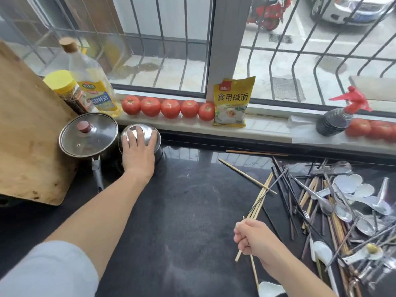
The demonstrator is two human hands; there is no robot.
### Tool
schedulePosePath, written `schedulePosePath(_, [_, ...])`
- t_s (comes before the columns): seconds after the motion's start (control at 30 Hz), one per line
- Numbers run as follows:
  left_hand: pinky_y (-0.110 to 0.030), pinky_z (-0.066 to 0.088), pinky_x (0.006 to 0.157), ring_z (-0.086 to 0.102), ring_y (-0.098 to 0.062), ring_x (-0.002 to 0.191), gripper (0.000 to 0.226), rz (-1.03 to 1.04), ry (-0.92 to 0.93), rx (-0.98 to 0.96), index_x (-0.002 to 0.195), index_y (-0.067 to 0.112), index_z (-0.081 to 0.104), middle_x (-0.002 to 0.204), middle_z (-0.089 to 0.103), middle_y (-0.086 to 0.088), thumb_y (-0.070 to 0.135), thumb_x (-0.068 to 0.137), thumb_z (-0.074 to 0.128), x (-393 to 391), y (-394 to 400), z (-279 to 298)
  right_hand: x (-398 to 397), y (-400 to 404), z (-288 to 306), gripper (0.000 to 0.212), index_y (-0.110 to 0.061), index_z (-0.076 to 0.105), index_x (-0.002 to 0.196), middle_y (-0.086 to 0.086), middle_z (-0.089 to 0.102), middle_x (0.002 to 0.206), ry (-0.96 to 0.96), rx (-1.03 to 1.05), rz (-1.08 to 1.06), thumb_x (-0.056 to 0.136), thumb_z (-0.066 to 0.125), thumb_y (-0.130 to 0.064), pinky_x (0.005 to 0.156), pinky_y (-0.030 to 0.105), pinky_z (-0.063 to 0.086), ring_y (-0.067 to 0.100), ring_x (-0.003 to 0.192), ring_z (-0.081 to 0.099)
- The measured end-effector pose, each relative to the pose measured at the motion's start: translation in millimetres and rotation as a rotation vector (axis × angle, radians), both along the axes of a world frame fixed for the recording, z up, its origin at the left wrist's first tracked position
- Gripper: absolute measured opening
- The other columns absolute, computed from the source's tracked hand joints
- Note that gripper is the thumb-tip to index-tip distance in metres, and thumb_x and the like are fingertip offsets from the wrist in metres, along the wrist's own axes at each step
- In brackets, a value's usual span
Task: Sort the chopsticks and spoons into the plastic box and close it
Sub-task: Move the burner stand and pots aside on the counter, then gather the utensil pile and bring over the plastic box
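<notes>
Right grip: my fingers pinch bamboo chopsticks.
Left grip: spread flat on my upturned steel bowl.

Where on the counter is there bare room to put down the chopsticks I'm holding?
Bare black counter lies between the left hand on the steel bowl and the right hand gripping wooden chopsticks. Right of that, the pile of chopsticks and spoons is crowded; the pot and cutting board fill the left.
</notes>
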State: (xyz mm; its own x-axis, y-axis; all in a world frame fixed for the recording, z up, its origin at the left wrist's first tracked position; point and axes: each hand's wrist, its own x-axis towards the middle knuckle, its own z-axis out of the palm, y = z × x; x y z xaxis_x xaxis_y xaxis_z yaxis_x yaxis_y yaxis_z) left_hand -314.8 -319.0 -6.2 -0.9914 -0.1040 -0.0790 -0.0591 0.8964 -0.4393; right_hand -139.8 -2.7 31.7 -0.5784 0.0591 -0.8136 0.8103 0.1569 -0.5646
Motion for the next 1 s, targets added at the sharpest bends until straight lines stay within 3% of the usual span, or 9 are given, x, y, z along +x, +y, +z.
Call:
schedulePosePath(0.1, [-0.059, 0.003, 0.122, 0.01, -0.05, 0.152, 0.091, -0.064, 0.118, 0.268, 0.165, 0.024, 0.01, 0.166, 0.007, -0.025, 0.03, 0.09, 0.061, 25, 22, 6, 8, 4, -9, 0.019, -0.011, 0.06, 0.083, -0.001, 0.066, 0.072, 0.087, 0.203, 0.202, 0.097, 0.049, -0.018, 0.056, 0.029, 0.047, 0.015, 0.059, 0.056])
schedulePosePath(0.23, [-0.052, 0.029, 0.12, 0.027, -0.039, 0.148, 0.07, -0.044, 0.061, 0.747, 0.157, 0.015, 0.037, 0.16, 0.03, -0.021, 0.029, 0.094, 0.063, 114, 73, -3, 57, 11, -53, 0.016, -0.022, 0.059, 0.106, 0.0, 0.057, 0.116, 0.562, 0.867, 0.928, 0.092, 0.054, -0.026, 0.078, 0.036, 0.052, 0.024, 0.102, 0.059])
schedulePosePath(0.3, [-0.041, 0.034, 0.115, 0.031, -0.03, 0.143, 0.059, 0.153, -0.117, 0.99, 0.155, 0.017, 0.04, 0.159, 0.032, -0.011, 0.027, 0.099, 0.057, 164, 97, -15, 84, 10, -79, 0.047, -0.02, 0.065, 0.119, 0.01, 0.057, 0.133, 0.667, 0.901, 1.15, 0.073, 0.07, -0.03, 0.081, 0.041, 0.058, 0.036, 0.117, 0.061])
schedulePosePath(0.4, [-0.034, 0.037, 0.111, 0.042, -0.022, 0.137, 0.054, 0.168, -0.322, 1.114, 0.154, 0.021, 0.041, 0.155, 0.035, -0.002, 0.027, 0.102, 0.055, 221, 136, -32, 107, 18, -113, 0.072, -0.014, 0.05, 0.147, 0.016, 0.041, 0.157, 0.611, 0.823, 1.351, 0.081, 0.071, -0.033, 0.109, 0.053, 0.043, 0.043, 0.141, 0.042])
schedulePosePath(0.53, [-0.031, 0.041, 0.107, 0.051, -0.013, 0.128, 0.055, 0.154, -0.479, 1.211, 0.155, 0.026, 0.04, 0.154, 0.04, 0.003, 0.03, 0.102, 0.054, 254, 168, -37, 107, 57, -115, 0.063, -0.003, 0.022, 0.159, 0.018, 0.014, 0.167, 0.542, 0.946, 1.351, 0.104, 0.032, -0.031, 0.123, 0.049, 0.024, 0.038, 0.154, 0.015])
schedulePosePath(0.63, [-0.028, 0.043, 0.093, 0.052, 0.0, 0.099, 0.055, 0.154, -0.56, 1.229, 0.155, 0.027, 0.038, 0.153, 0.04, 0.008, 0.031, 0.102, 0.052, 263, 171, -41, 103, 112, -115, 0.067, 0.001, 0.01, 0.159, 0.019, 0.003, 0.168, 0.462, 1.046, 1.317, 0.102, 0.001, -0.033, 0.125, 0.048, 0.017, 0.036, 0.156, 0.002])
schedulePosePath(0.7, [-0.027, 0.042, 0.093, 0.051, 0.004, 0.094, 0.056, 0.142, -0.586, 1.213, 0.155, 0.027, 0.038, 0.152, 0.041, 0.009, 0.031, 0.102, 0.052, 261, 175, -43, 99, 146, -112, 0.068, 0.0, 0.004, 0.159, 0.019, -0.002, 0.168, 0.437, 1.08, 1.278, 0.102, -0.002, -0.036, 0.126, 0.047, 0.011, 0.035, 0.156, -0.004])
schedulePosePath(0.87, [-0.027, 0.041, 0.1, 0.051, -0.015, 0.133, 0.059, 0.05, -0.591, 1.099, 0.158, 0.025, 0.036, 0.157, 0.04, 0.002, 0.031, 0.102, 0.054, 237, 208, -37, 85, 198, -106, 0.071, -0.004, 0.001, 0.16, 0.012, -0.011, 0.168, 0.4, 1.086, 1.159, 0.103, 0.001, -0.046, 0.127, 0.044, 0.004, 0.03, 0.156, -0.011])
schedulePosePath(1.0, [-0.021, 0.044, 0.076, 0.054, 0.001, 0.088, 0.056, 0.08, -0.554, 1.097, 0.152, 0.023, 0.042, 0.147, 0.045, -0.003, 0.034, 0.098, 0.055, 215, 265, -32, 75, 228, -106, 0.066, -0.001, 0.0, 0.16, 0.015, -0.01, 0.168, 0.433, 1.085, 1.138, 0.109, 0.016, -0.042, 0.126, 0.046, 0.006, 0.033, 0.155, -0.009])
